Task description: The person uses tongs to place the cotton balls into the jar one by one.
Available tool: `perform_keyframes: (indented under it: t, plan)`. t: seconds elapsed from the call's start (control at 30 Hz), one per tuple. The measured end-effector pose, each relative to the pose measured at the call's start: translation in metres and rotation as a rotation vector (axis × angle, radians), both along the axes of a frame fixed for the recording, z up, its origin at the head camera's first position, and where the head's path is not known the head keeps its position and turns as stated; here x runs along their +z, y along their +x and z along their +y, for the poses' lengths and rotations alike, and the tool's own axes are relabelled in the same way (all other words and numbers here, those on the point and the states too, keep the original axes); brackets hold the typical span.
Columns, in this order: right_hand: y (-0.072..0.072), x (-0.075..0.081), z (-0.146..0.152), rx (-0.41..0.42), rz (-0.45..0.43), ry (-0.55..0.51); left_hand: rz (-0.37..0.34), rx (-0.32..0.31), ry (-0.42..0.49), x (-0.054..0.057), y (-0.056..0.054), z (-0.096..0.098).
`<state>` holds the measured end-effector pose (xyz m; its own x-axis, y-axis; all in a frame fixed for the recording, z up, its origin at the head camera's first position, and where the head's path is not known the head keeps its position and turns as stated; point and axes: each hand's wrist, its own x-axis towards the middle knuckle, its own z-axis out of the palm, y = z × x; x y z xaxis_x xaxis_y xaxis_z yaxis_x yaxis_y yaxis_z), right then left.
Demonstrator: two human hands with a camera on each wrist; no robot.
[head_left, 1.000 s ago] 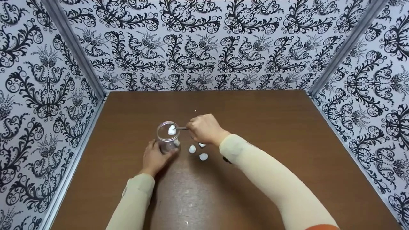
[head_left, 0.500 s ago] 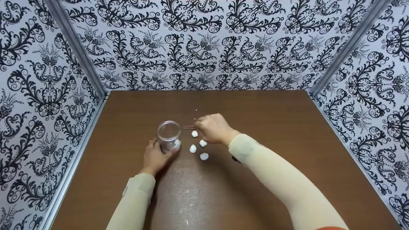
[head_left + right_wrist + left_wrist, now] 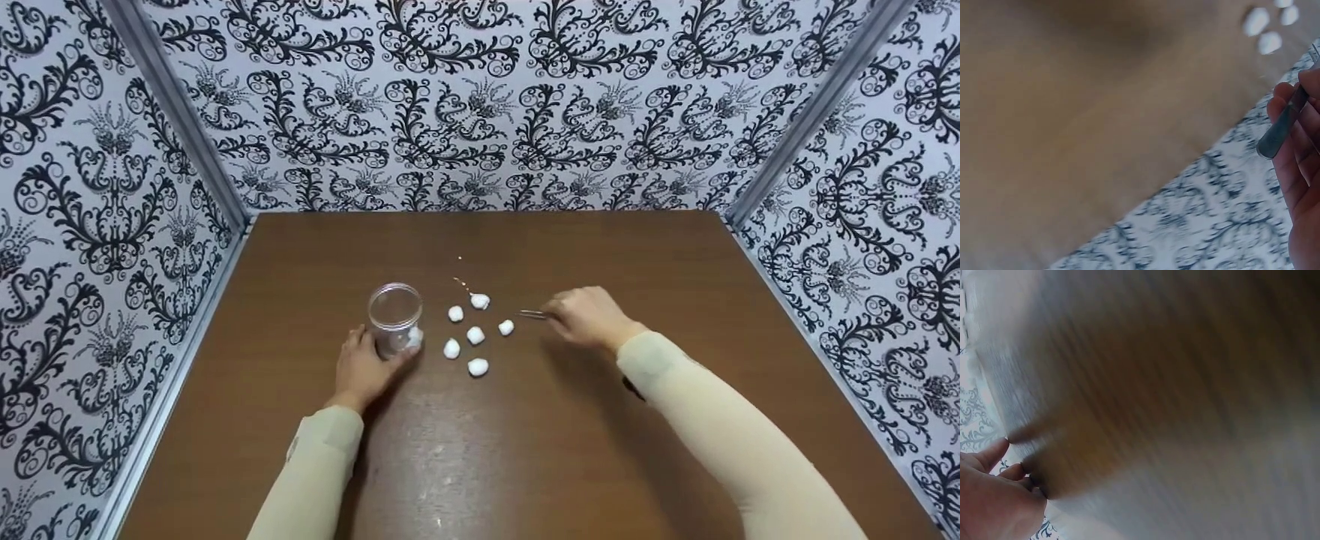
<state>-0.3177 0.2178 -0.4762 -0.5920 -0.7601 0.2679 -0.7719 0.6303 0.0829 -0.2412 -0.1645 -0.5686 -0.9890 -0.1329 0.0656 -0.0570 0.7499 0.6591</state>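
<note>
White balls [image 3: 475, 335]: six lie in a loose cluster on the table, each apart from the next, between the jar and the tweezers. One is nearest the person and another, by the crumbs, is farthest.
Jar [image 3: 394, 323]: clear, standing mouth up left of the cluster. More white shows low on its right side, by the thumb; how many pieces it is, I cannot tell.
Left hand [image 3: 366, 373]: grips the jar's lower part, fingers on the left and thumb on the right. Its own wrist view is mostly blur, with a few fingers at the edge.
Right hand [image 3: 589, 319]: grasps the tweezers, right of the cluster.
Tweezers [image 3: 533, 314]: metal, slim tips pointing left toward the balls, near the rightmost one but apart from it. The right wrist view shows the broad rounded end [image 3: 1276, 136] jutting from the fingers.
Crumbs [image 3: 460, 281]: tiny pale specks in a short trail beyond the cluster.
Table [image 3: 615, 255]: brown, shiny in front.
Sleeves [image 3: 697, 405]: cream, on both arms.
Walls [image 3: 480, 112]: white with black scrollwork, grey posts [image 3: 814, 109] at the corners.
</note>
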Motion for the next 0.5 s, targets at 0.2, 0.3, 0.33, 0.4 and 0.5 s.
perform_keyframes:
  t: [0.2,0.3,0.33,0.4,0.5]
  plan:
    - [0.001,-0.014,0.013,-0.063,-0.051,0.044,-0.029,-0.004,-0.007,0.002,0.002,-0.002]
    - [0.001,-0.018,0.011,-0.063,-0.062,0.048,-0.035,-0.006,-0.012,0.004,0.003,-0.001]
    - [0.002,-0.019,0.01,-0.061,-0.067,0.048,-0.035,-0.008,-0.014,0.004,0.004,-0.001]
    - [0.002,-0.022,0.007,-0.057,-0.064,0.054,-0.027,-0.005,-0.02,0.005,0.004,0.0]
    - [0.002,-0.025,0.003,-0.051,-0.054,0.062,-0.028,-0.005,-0.024,0.006,0.003,0.002]
